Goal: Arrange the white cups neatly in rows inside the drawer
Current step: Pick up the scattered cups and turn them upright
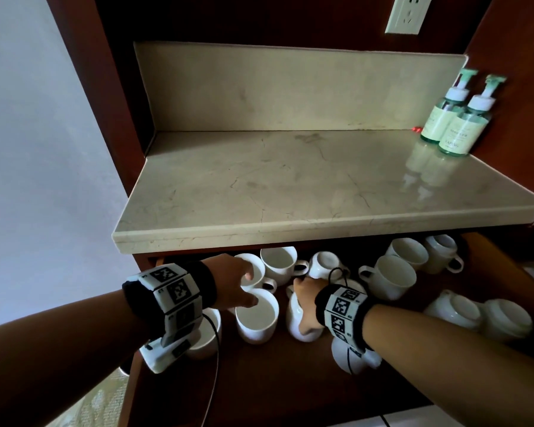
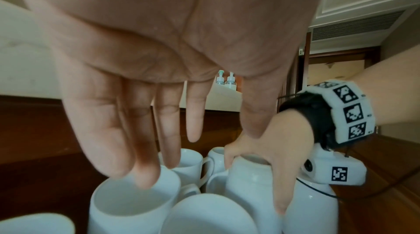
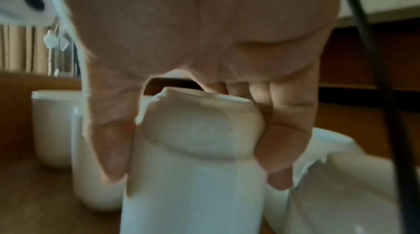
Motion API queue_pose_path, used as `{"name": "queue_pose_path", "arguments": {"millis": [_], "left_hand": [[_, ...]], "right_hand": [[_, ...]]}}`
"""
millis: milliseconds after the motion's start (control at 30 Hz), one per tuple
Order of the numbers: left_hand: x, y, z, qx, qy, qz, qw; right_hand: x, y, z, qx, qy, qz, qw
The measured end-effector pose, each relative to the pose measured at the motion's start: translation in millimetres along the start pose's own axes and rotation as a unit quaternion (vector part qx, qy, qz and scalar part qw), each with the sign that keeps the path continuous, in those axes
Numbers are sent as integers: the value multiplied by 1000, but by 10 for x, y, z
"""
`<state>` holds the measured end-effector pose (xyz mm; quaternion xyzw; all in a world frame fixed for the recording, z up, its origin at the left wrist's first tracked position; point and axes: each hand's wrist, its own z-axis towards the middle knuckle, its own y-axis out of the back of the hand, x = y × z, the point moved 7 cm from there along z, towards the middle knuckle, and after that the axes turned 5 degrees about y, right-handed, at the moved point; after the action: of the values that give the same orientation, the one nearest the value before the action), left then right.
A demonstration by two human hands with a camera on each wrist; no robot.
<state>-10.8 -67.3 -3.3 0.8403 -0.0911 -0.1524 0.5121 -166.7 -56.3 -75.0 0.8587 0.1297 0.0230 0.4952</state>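
Both hands reach into the drawer (image 1: 290, 380): left hand (image 1: 233, 285) hovers loose-fingered over an upright cup (image 1: 256, 315), right hand (image 1: 307, 303) grasps an upturned cup (image 1: 299, 329). More white cups (image 1: 392, 277) sit scattered beyond, under the table (image 1: 290, 186).

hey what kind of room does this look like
Probably a hotel room's drinks nook: a marble counter in dark wood, two pump bottles of toiletries, and a drawer of matching white cups.
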Motion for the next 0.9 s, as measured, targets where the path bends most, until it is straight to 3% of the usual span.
{"name": "queue_pose_path", "arguments": {"millis": [200, 300, 367, 433, 567, 667, 733, 800, 833, 900], "left_hand": [[-116, 112, -11, 8, -20, -32, 999], [-185, 128, 51, 21, -13, -77, 997], [-255, 95, 110, 55, -7, -153, 987], [-387, 65, 112, 105, -7, -278, 955], [-693, 51, 66, 192, -28, -473, 859], [-771, 91, 146, 178, -24, -566, 804], [-767, 122, 207, 152, -15, -604, 783], [-802, 152, 241, 130, -26, -598, 790], [-824, 184, 254, 110, -33, -579, 807], [-823, 295, 259, 16, -47, -444, 895]], "right_hand": [[-349, 305, -314, -89, 2, 143, 986], [-565, 474, -533, -159, 6, 263, 952], [-664, 517, -638, -186, 24, 361, 914], [-701, 530, -719, -206, 54, 451, 867], [-694, 497, -780, -237, 94, 581, 773], [-754, 481, -793, -261, 97, 644, 713], [-771, 487, -798, -260, 103, 655, 702], [-797, 501, -807, -252, 113, 637, 720], [-822, 511, -813, -239, 118, 618, 740], [-879, 521, -833, -196, 123, 559, 796]]}}
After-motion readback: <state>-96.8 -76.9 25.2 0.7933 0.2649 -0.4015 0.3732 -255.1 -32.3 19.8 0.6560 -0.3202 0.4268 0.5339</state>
